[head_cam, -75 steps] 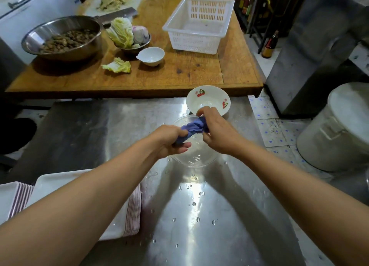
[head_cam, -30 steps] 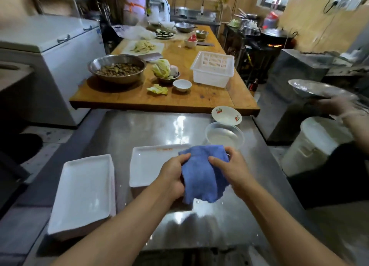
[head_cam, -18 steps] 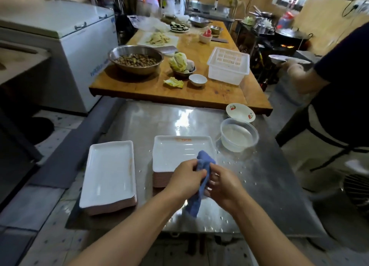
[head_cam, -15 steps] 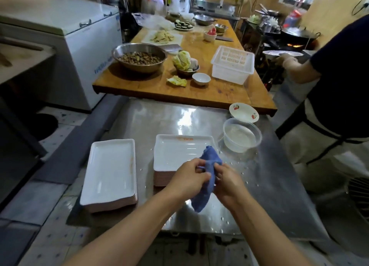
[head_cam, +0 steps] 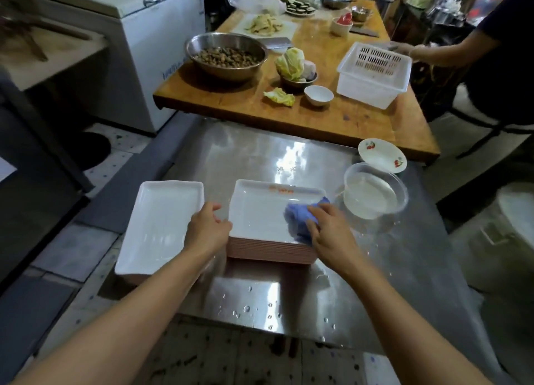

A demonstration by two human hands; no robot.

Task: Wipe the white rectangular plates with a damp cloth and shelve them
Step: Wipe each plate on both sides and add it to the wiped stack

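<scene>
Now the cloth [head_cam: 300,219] is pressed by the right hand [head_cam: 329,231], fingers curled over it, onto the top plate [head_cam: 260,211] of the stack [head_cam: 268,250] at table [head_cam: 289,295] centre. The left hand [head_cam: 208,228], loosely curled, rests at the stack's 9 o'clock edge, apparently as a brace. A water bowl [head_cam: 375,193] is kept at 3 o'clock, presumably for re-wetting.

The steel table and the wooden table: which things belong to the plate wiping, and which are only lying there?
Belong to the job:
blue cloth, under the right hand
right stack of plates, left hand at its edge
left stack of plates
clear water bowl

Lying about:
cherry bowl
white basket
steel bowl
cabbage
</scene>
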